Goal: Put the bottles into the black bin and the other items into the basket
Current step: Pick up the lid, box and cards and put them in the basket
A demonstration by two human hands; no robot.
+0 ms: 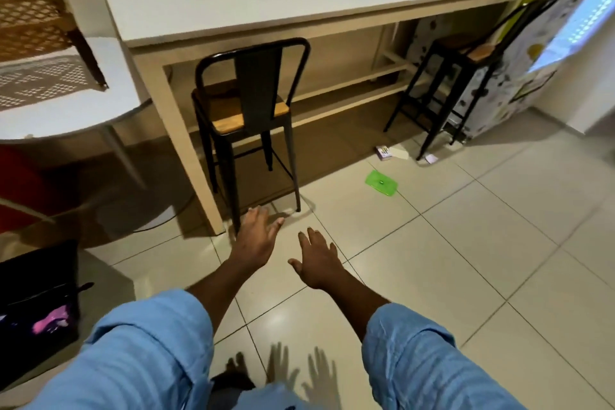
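- Both arms are out in front, in rolled light-blue sleeves. The left hand and right hand hover palm-down over the pale tiled floor, fingers spread, holding nothing.
- A flat green plastic lid lies on the tiles, ahead of the right hand and well apart from it.
- Further back, a small purple-and-white card box lies near a foot of the black metal stool.
- A black metal chair with a wooden seat is tucked under the long white table, just beyond the left hand.
- The black bin is at the left edge, with pink patches showing on it.
- The brown lattice basket is at the top left.
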